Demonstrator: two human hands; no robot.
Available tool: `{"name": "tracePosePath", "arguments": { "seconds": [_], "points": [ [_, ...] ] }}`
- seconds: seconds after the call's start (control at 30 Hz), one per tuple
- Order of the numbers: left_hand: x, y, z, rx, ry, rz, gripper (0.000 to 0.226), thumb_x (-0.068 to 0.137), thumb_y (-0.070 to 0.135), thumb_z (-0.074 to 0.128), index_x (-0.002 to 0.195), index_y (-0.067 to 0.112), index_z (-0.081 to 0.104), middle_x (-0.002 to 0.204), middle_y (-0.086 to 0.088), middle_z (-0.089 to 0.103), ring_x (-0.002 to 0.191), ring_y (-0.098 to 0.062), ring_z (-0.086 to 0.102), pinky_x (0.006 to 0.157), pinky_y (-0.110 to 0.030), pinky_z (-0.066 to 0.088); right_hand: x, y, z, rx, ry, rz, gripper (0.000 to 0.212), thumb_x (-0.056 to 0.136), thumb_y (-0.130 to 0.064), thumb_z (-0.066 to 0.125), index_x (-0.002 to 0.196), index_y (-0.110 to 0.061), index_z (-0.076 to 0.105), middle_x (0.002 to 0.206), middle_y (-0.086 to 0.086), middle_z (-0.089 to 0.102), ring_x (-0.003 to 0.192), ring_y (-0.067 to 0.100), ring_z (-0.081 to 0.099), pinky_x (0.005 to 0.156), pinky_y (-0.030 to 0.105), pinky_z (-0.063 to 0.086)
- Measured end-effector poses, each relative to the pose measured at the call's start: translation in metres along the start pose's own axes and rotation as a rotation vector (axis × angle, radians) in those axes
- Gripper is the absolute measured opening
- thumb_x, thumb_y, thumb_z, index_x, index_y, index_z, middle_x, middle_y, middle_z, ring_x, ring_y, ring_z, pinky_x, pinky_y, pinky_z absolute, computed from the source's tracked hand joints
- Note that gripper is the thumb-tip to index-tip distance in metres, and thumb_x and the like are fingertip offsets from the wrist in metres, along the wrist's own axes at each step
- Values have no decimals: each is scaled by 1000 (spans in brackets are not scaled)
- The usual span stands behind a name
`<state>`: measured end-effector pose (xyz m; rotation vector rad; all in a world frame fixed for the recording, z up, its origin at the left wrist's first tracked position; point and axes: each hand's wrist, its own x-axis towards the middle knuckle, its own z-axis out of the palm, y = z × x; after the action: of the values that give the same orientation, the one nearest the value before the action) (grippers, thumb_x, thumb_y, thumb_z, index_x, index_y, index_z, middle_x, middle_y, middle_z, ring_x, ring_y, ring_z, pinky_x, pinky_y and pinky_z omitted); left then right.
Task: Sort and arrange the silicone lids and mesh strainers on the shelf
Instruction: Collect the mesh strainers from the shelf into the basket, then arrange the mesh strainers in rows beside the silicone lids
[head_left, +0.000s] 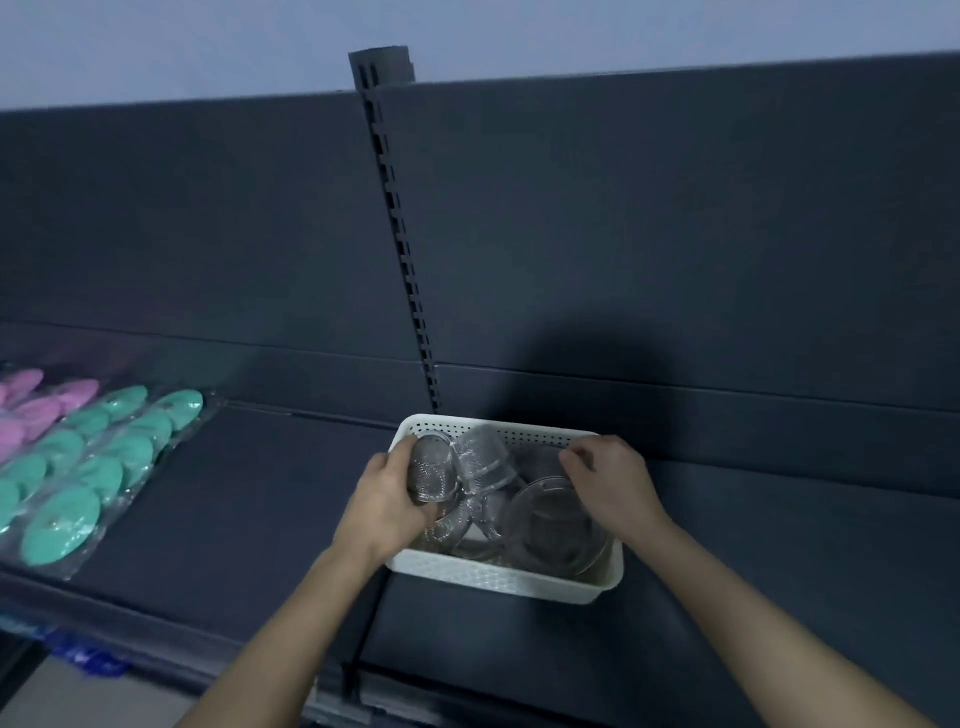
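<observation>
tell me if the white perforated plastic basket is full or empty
Partly full: several round wire mesh strainers lie piled inside the white perforated plastic basket.

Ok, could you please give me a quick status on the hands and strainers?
Left hand grips small mesh strainer in white basket. Right hand over large strainer, grip unclear. Lid packs apart, far left.

White perforated basket (498, 574) holds silvery mesh strainers (431, 475); teal lids (62, 522) (pink lids (31, 410) behind) on dark grey shelf (249, 499).
</observation>
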<state>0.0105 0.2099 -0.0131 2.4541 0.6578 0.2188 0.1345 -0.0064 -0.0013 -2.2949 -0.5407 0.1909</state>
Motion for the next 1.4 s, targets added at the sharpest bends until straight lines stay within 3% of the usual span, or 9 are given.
{"name": "tracePosePath", "arguments": {
  "seconds": [0.1,0.2,0.4,0.57,0.7,0.83,0.93,1.1,1.4],
  "points": [
    [11,-20,-11,-7,-33,49,80,72,26,75,141,27,36,106,3,43,104,-19,51,88,-23,40,-2,-17,17,-1,59,54,31,94,-20,52,73,1,61,62,5,56,53,11,46,48,20,33],
    [18,-38,-20,-24,-76,111,74,72,33,75,137,30,38,105,3,45,107,-21,49,87,-26,43,-4,-32,31,-46,106,100,32,94,-21,51,72,2,60,63,9,59,59,19,52,51,25,31],
    [30,-53,-31,-92,-184,179,88,67,47,74,141,24,33,125,-1,49,117,-18,45,95,-30,41,-11,-70,45,-318,188,118,29,92,-30,50,66,-17,53,70,2,55,75,24,52,80,37,42],
    [33,-53,-33,-171,-192,257,60,77,29,74,130,19,48,110,8,49,96,-4,46,67,-1,33,-14,-105,69,-391,48,-6,22,89,-30,55,103,-13,57,104,8,58,95,30,58,77,38,49],
    [38,-53,-25,-159,-193,286,57,72,36,74,122,21,53,116,3,58,104,-16,53,82,-21,43,-7,-112,80,-378,-18,27,58,84,-24,60,137,-13,39,126,15,51,114,35,52,92,40,47],
    [41,-46,-18,-28,-194,213,64,67,52,72,121,25,53,120,4,54,111,-21,50,89,-40,46,1,-110,80,-425,-78,95,78,80,-33,66,145,-16,25,119,16,55,115,36,50,94,42,45],
    [43,-39,-18,44,-168,112,60,67,54,69,119,26,54,119,7,55,112,-20,50,89,-40,40,2,-110,81,-475,-80,104,85,77,-41,69,144,-16,25,121,14,55,115,34,52,94,42,45],
    [43,-28,-20,10,-195,23,64,67,54,68,119,25,46,112,5,59,111,-19,52,100,-40,30,4,-108,80,-408,-31,110,88,70,-33,68,145,-15,25,127,13,47,119,32,47,97,37,43],
    [42,-48,-51,-407,-33,14,74,57,56,66,123,29,44,105,14,50,116,-18,43,99,-44,42,10,-131,79,-20,168,29,80,71,-37,77,138,-15,39,124,3,56,116,23,51,92,29,39]
  ]
}}
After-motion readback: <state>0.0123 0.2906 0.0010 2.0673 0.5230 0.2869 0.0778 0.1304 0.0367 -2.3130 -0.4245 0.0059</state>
